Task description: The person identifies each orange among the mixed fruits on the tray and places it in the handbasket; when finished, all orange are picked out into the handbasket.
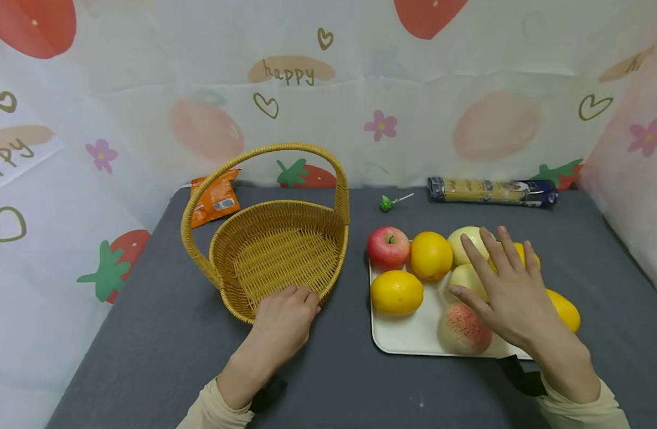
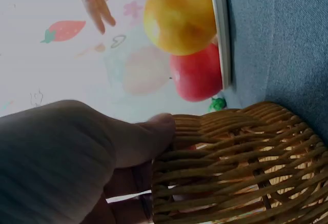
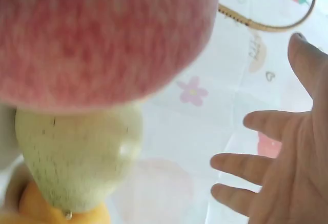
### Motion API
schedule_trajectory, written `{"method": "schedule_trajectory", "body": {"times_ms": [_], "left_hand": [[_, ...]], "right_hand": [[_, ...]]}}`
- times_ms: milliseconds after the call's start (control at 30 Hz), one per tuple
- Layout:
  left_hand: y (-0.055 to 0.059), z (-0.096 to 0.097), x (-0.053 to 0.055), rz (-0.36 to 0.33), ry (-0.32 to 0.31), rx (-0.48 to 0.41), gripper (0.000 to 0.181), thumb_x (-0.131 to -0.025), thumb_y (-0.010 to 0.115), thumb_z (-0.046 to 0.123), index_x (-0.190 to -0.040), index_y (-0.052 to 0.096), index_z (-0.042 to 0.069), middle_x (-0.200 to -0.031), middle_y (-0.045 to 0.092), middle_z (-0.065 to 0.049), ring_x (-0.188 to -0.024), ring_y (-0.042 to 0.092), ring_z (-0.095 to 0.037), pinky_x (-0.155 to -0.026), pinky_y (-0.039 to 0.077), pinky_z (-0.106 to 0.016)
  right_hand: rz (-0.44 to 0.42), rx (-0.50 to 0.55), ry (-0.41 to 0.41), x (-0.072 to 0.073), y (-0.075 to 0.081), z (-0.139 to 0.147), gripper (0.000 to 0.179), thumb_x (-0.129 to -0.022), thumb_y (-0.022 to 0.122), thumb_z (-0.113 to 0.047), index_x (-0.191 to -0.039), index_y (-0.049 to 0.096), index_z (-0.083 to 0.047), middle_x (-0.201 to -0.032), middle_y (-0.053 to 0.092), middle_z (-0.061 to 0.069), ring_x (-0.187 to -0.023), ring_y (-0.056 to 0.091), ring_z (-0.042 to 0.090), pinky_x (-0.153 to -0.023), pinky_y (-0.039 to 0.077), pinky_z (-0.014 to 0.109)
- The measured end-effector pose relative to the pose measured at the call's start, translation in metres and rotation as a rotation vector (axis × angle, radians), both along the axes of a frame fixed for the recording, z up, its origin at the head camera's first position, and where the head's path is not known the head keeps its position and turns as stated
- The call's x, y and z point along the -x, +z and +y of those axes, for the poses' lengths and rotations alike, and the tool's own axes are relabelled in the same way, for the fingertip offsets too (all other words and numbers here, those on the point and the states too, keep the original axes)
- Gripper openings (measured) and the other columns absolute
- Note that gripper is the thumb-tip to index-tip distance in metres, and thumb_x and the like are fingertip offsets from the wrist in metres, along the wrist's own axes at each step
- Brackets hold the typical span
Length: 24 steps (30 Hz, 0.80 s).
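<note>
My left hand [image 1: 287,319] grips the near rim of a yellow-brown wicker basket [image 1: 288,250] with a tall arched handle. In the left wrist view the thumb presses on the basket's woven wall [image 2: 241,167], with the other fingers beyond it. My right hand [image 1: 513,298] hovers with spread, straight fingers over a white tray [image 1: 409,339] of fruit and holds nothing. Near it lie a speckled peach [image 1: 465,329], pale green pears [image 1: 464,241] and a yellow fruit [image 1: 564,311], partly hidden. A red apple [image 1: 389,248], an orange [image 1: 431,256] and a lemon-like fruit [image 1: 397,293] occupy the tray's left side.
Behind the basket lies an orange packet [image 1: 216,199]. A green lollipop [image 1: 386,204] and a long wrapped package [image 1: 492,192] lie along the back of the dark grey table [image 1: 162,357]. A printed white cloth [image 1: 360,89] hangs behind.
</note>
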<state>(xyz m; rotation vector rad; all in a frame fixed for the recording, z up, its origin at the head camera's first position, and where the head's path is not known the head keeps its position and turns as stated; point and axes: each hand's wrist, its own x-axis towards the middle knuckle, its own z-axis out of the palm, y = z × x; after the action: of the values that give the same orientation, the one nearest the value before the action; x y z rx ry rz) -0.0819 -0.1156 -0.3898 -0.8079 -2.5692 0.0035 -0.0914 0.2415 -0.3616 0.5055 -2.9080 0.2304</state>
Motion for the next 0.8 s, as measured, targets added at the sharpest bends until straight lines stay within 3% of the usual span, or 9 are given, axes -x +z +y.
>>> {"method": "schedule_trajectory", "body": {"times_ms": [300,533,800], "left_hand": [[-0.002,0.0,0.0,0.021,0.001,-0.008,0.017,-0.085,0.075,0.017,-0.072,0.066,0.012,-0.064,0.057,-0.001,-0.052,0.05,-0.014,-0.045,0.039,-0.026],[-0.001,0.001,0.0,0.021,0.009,-0.012,0.019,-0.085,0.075,0.018,-0.07,0.065,0.012,-0.062,0.054,-0.001,-0.051,0.047,-0.013,-0.044,0.037,-0.025],[-0.001,0.002,-0.001,0.015,0.021,-0.015,0.021,-0.086,0.075,0.016,-0.068,0.065,0.012,-0.061,0.055,-0.001,-0.051,0.049,-0.014,-0.043,0.038,-0.025]], "right_hand": [[0.093,0.015,0.004,-0.004,-0.005,0.027,0.069,-0.098,0.054,-0.045,-0.155,0.028,-0.015,-0.151,0.036,0.025,-0.145,0.026,0.042,-0.12,0.011,0.059],[0.185,-0.022,-0.024,-0.017,-0.018,0.059,0.062,-0.092,0.066,-0.037,-0.143,0.046,-0.009,-0.139,0.048,0.027,-0.123,0.046,0.049,-0.1,0.034,0.066],[0.142,-0.116,-0.096,-0.03,-0.031,0.081,0.062,-0.088,0.071,-0.034,-0.138,0.049,-0.006,-0.138,0.045,0.03,-0.114,0.048,0.054,-0.092,0.038,0.069]]}}
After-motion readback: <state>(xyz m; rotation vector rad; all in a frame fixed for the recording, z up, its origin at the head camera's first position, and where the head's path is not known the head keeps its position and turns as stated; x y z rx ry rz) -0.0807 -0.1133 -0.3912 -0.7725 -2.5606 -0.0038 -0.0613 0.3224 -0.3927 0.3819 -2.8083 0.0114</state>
